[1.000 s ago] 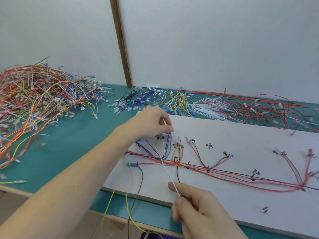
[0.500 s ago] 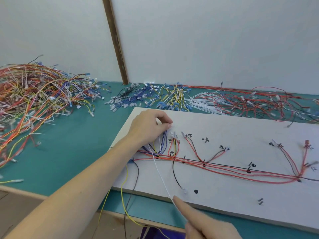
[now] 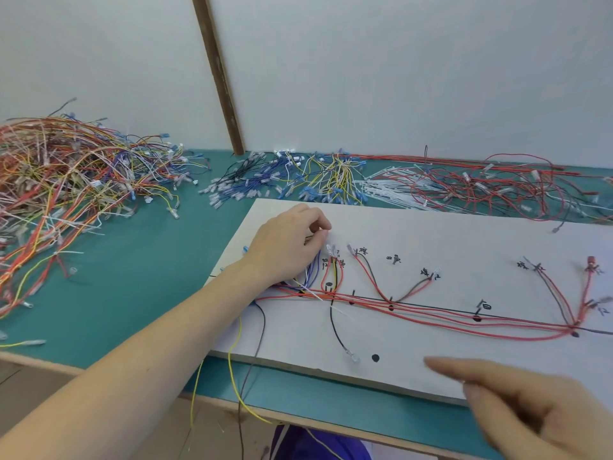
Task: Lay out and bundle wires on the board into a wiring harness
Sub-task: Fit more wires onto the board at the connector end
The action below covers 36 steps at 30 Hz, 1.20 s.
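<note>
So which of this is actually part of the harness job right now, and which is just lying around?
In the job:
- white board
- red wires routed along it
- white wire whose end the left hand pinches
- right hand, open, off the wire

Lying about:
- mixed wire heap
- blue-tipped bunch
- loose red wires

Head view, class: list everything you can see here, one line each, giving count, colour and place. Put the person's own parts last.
Board: one, white with black marks, lying on the table at right.
Laid wires: several, mostly red, some black, blue and yellow, routed along the board.
White wire: one, running from the left hand across the laid wires.
Tangled wire heap: one, mixed orange, red, white and yellow, far left.
Blue-terminal wires: one pile, blue, yellow and black, behind the board.
Red wires: one loose pile, back right.
Table: one, teal.
Left hand: pinching wire ends near the board's upper left.
Right hand: fingers straight, holding nothing, over the board's near edge.
</note>
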Tool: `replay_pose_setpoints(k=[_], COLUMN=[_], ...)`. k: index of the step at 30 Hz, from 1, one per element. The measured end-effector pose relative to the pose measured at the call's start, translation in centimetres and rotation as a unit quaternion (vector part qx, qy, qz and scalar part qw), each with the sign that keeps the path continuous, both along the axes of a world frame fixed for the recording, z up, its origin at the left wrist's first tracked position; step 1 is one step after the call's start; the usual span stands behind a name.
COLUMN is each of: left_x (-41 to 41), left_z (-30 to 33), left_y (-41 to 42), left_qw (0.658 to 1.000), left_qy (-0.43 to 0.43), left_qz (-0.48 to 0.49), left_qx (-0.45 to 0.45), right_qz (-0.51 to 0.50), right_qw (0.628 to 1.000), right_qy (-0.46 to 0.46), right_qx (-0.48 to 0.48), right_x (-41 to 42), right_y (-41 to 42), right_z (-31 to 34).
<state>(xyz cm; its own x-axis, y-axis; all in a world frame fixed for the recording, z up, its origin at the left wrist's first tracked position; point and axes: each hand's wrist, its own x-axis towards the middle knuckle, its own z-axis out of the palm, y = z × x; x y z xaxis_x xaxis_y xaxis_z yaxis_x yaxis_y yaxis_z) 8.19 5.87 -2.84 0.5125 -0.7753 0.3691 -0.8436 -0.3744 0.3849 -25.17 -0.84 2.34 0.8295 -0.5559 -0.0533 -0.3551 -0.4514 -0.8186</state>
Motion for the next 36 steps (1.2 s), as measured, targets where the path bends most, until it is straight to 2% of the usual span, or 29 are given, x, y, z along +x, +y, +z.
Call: replay_pose_setpoints(k=[1, 3, 5, 7, 8, 11, 13, 16, 19, 22, 26, 31, 36], left_x=[-0.2, -0.4, -0.5, -0.5, -0.5, -0.4, -0.4, -0.6, -0.8, -0.9, -1.0, -1.2, -1.4], left_z=[-0.1, -0.2, -0.2, -0.3, -0.4, -0.4, -0.5, -0.5, -0.1, 0.2, 0.4, 0.5, 0.3], left_y=[0.0, 0.0, 0.1, 0.0, 0.0, -0.1, -0.2, -0.3, -0.3, -0.4, -0.5, -0.4, -0.4], left_qw=[1.000, 0.999, 0.998, 0.996, 0.994, 0.992, 0.989, 0.982, 0.976, 0.969, 0.968, 0.973, 0.978], left_qy=[-0.014, -0.041, -0.059, -0.083, -0.096, -0.116, -0.131, -0.162, -0.185, -0.203, -0.204, -0.186, -0.176], left_qz=[0.004, 0.004, -0.001, -0.008, -0.010, -0.013, -0.014, -0.010, -0.013, -0.011, -0.005, 0.000, 0.006], left_qx=[0.002, 0.007, 0.020, 0.037, 0.043, 0.053, 0.063, 0.095, 0.118, 0.138, 0.149, 0.135, 0.115], right_qz=[-0.020, -0.023, 0.000, -0.015, -0.024, -0.080, -0.097, -0.123, -0.146, -0.141, -0.139, -0.099, 0.007], right_qw=[0.997, 0.999, 0.997, 0.998, 0.997, 0.988, 0.985, 0.986, 0.988, 0.986, 0.981, 0.984, 0.981], right_qy=[-0.009, 0.025, 0.038, 0.050, 0.057, 0.024, 0.028, 0.047, 0.042, 0.077, 0.099, 0.090, 0.091], right_qx=[0.072, 0.007, 0.060, 0.043, 0.043, 0.129, 0.137, 0.097, 0.021, -0.053, -0.095, -0.117, -0.172], right_x=[-0.8, -0.2, -0.5, -0.6, -0.8, -1.3, -0.9, 0.0, 0.6, 1.5, 2.4, 3.4, 5.2], right_y=[-0.9, -3.1, -4.0, -4.7, -5.2, -6.4, -7.4, -8.1, -9.0, -9.8, -10.8, -12.2, -13.3], right_z=[-1.4, -1.8, -1.8, -2.1, -2.0, -1.8, -1.6, -1.1, -1.0, -0.9, -1.1, -0.7, 0.1])
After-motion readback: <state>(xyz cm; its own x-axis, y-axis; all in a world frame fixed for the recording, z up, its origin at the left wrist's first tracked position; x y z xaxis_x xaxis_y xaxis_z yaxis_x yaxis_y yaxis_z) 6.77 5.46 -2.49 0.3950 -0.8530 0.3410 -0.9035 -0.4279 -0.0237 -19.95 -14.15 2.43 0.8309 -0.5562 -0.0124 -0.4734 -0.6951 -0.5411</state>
